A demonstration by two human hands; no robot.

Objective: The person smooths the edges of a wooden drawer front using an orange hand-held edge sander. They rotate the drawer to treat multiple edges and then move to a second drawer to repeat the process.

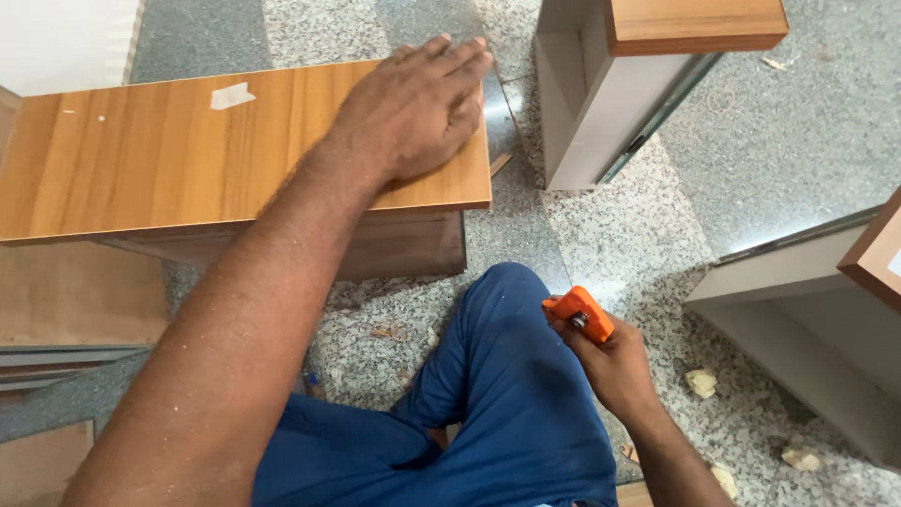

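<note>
blue knee | right hand gripping orange tool | drawers beside

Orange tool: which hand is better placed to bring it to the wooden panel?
Right. The right hand already grips the orange tool, while the left hand lies flat on the wooden panel, steadying it.

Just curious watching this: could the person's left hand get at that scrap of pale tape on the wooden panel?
Probably yes. The left hand lies flat on the same wooden panel, and nothing stands between it and the tape scrap.
</note>
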